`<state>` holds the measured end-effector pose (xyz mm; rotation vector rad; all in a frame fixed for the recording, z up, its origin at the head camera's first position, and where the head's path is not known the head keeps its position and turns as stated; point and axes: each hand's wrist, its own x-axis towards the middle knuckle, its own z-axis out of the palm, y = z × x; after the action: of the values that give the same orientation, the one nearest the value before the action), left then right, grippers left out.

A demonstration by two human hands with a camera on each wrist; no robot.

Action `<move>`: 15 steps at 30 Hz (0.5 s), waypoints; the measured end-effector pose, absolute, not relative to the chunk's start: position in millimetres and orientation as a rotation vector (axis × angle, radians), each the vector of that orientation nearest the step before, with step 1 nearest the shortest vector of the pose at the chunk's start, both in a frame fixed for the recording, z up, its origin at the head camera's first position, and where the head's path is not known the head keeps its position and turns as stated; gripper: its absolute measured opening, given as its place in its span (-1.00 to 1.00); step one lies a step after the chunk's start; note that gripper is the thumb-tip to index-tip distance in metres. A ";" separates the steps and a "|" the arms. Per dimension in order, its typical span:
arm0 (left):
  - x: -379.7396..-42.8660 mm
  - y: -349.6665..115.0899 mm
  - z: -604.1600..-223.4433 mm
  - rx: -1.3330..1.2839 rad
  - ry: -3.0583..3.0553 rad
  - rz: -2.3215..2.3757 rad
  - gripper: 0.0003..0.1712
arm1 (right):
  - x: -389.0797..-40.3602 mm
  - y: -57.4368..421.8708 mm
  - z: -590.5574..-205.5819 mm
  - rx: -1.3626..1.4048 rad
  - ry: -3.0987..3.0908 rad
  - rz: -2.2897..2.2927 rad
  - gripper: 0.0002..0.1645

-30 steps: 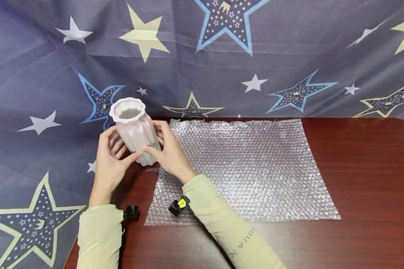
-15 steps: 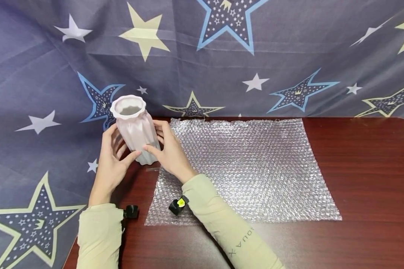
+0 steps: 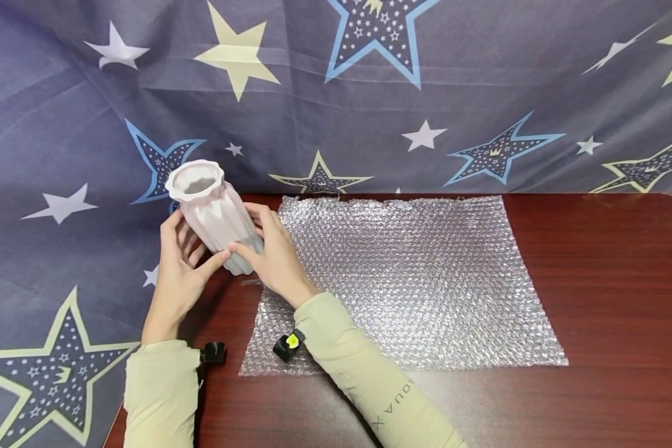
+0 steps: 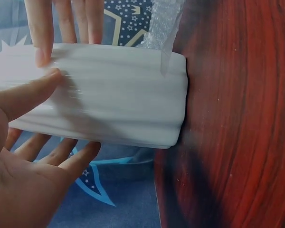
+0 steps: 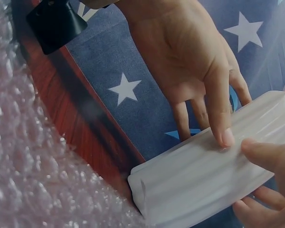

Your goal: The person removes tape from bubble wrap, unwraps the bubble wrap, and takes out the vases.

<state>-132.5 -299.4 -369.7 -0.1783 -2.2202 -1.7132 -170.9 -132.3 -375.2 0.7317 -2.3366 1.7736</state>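
Observation:
A white vase with a scalloped rim and fluted sides leans to the left at the table's left end, its mouth facing up. My left hand grips its left side, thumb in front and fingers behind. On the other side my right hand holds it likewise, and the two thumb tips nearly meet on the front. The left wrist view has the base of the vase right at the tabletop. In the right wrist view, the fluted vase lies between both hands, close to the bubble wrap.
A sheet of bubble wrap lies flat over the middle of the dark red wooden table. By the vase's base, a clear strip sticks out from the sheet's left edge. A star-patterned cloth hangs behind and at the left.
The vase's rim has shifted left and the vase leans further over. Both hands have moved slightly left with it, keeping their hold. The bubble wrap stays in place.

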 end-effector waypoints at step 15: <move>-132.9 -301.2 -370.1 -0.130 -2.184 -1.696 0.06 | -170.9 -129.1 -375.6 0.760 -2.378 1.638 -0.28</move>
<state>-132.9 -301.2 -370.1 -0.1301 -2.1844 -1.6956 -170.9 -129.1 -375.6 0.7603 -2.3778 1.6381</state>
